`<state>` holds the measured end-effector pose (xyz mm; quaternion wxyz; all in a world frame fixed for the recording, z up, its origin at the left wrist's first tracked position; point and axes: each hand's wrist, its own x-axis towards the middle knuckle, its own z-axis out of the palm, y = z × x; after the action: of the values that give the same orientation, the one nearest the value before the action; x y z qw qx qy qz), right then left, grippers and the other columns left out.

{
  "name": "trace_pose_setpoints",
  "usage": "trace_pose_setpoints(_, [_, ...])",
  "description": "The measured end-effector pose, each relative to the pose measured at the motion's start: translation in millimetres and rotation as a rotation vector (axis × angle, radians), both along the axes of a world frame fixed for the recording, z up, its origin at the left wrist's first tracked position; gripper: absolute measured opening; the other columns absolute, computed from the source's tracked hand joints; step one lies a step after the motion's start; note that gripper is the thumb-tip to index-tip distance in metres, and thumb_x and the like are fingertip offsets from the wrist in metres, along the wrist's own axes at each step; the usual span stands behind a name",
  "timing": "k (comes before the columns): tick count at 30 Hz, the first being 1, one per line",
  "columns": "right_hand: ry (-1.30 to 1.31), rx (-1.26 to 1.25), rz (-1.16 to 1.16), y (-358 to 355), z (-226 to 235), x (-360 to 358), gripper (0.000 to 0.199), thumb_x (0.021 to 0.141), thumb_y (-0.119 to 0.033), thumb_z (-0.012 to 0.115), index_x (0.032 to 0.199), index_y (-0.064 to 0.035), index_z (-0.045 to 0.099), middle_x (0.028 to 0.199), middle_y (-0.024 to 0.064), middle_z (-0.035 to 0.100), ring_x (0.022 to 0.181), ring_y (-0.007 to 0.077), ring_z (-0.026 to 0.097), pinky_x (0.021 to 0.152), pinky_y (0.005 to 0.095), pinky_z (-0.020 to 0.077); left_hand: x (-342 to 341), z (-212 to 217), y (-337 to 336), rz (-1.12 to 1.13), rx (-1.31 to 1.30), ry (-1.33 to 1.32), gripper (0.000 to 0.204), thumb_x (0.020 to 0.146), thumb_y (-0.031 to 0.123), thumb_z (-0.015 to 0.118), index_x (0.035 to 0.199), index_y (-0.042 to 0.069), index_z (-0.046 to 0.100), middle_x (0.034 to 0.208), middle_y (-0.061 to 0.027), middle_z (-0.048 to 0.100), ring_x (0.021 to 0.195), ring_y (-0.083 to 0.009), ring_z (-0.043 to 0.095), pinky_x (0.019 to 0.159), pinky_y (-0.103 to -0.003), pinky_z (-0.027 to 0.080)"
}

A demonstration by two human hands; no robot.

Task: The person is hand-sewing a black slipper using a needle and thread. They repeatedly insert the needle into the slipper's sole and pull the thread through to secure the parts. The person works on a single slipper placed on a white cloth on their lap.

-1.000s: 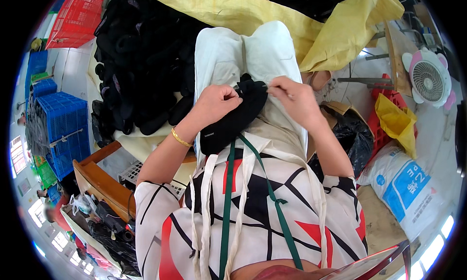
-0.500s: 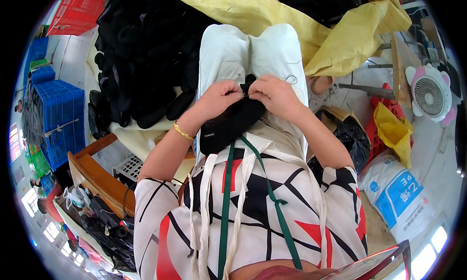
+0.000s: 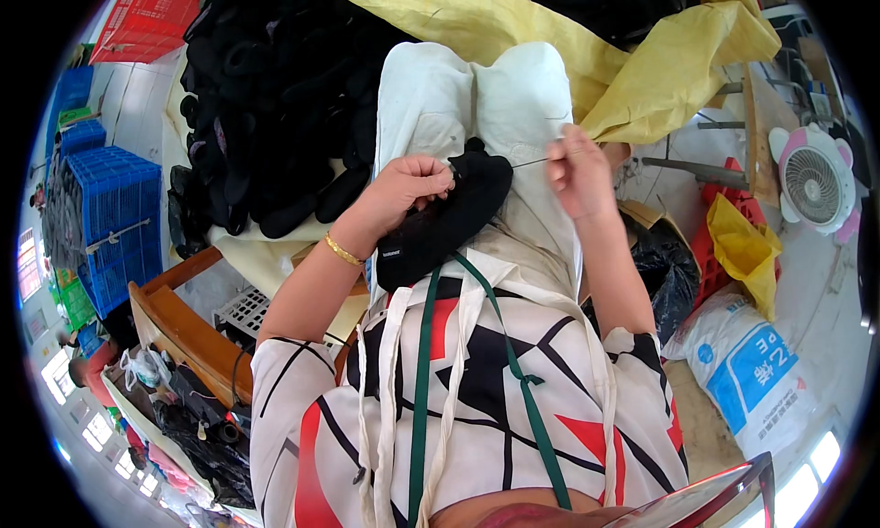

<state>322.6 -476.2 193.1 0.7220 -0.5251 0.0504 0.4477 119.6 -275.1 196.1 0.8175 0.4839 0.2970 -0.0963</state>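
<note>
A person sits at work with a black fabric slipper [image 3: 440,221] resting on the lap, over a white apron [image 3: 477,106] that covers both knees. The left hand [image 3: 403,191] is closed around the upper edge of the slipper, fingers curled and pinching the fabric. The right hand [image 3: 576,169] is held up just to the slipper's right, fingertips pinched shut on a thin dark thread [image 3: 530,162] that runs taut from the slipper's top to the hand; whether a needle sits between those fingers cannot be told. A gold bangle [image 3: 343,250] circles the left wrist.

Beyond the knees, a large heap of black slippers [image 3: 266,97] fills the upper left, spilling over a pale cloth. A yellow woven sack [image 3: 568,42] drapes across the top and right. At far left stand blue plastic crates [image 3: 115,216], with a red crate [image 3: 151,15] above them. A wooden chair frame [image 3: 188,331] sits at the person's left, beside a white plastic basket [image 3: 247,313]. On the right side of the concrete floor [image 3: 816,280] are a small white and pink fan [image 3: 811,181], a crumpled yellow bag [image 3: 744,248], a black plastic bag [image 3: 665,262] and a white sack with blue print [image 3: 747,372]. Bright windows line the lower left edge.
</note>
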Motion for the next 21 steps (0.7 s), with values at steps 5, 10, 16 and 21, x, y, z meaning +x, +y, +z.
trace_pose_setpoints(5, [0.345, 0.193, -0.571, -83, -58, 81, 0.022, 0.102, -0.01, 0.051, 0.081, -0.0079, 0.046, 0.067, -0.0027, 0.041, 0.056, 0.0106, 0.041, 0.064, 0.0265, 0.0559, -3, -3, 3, -0.044, -0.035, -0.013, 0.013, 0.094, 0.022, 0.067, 0.089, 0.009, 0.065, 0.08, 0.0047, 0.061, 0.071, -0.0033, 0.051, 0.062, -0.019, 0.037])
trace_pose_setpoints(10, [0.194, 0.067, -0.766, -116, -59, 86, 0.02, 0.102, -0.008, 0.051, 0.083, -0.0044, 0.047, 0.066, -0.0022, 0.04, 0.054, 0.0118, 0.04, 0.079, 0.0327, 0.0598, 3, 3, -2, -0.062, 0.065, 0.096, 0.02, 0.09, 0.022, 0.072, 0.079, 0.009, 0.06, 0.077, 0.0039, 0.056, 0.071, -0.0053, 0.049, 0.062, -0.022, 0.039])
trace_pose_setpoints(16, [0.145, 0.069, -0.817, -121, -61, 78, 0.027, 0.1, -0.013, 0.056, 0.075, -0.008, 0.048, 0.064, -0.0005, 0.044, 0.053, 0.0131, 0.044, 0.078, 0.0375, 0.0589, 23, -8, -18, -0.068, 1.017, -0.359, 0.042, 0.077, 0.02, 0.081, 0.064, 0.004, 0.044, 0.068, -0.0109, 0.048, 0.063, -0.0266, 0.047, 0.058, -0.037, 0.039])
trace_pose_setpoints(21, [0.154, 0.057, -0.776, -119, -29, 82, 0.019, 0.098, -0.015, 0.061, 0.082, -0.0102, 0.052, 0.065, -0.0025, 0.047, 0.054, 0.0121, 0.047, 0.07, 0.0342, 0.0575, 27, -8, -30, -0.108, 0.939, -0.151, 0.029, 0.077, 0.013, 0.077, 0.076, 0.003, 0.049, 0.072, -0.0098, 0.054, 0.063, -0.0203, 0.052, 0.06, -0.033, 0.043])
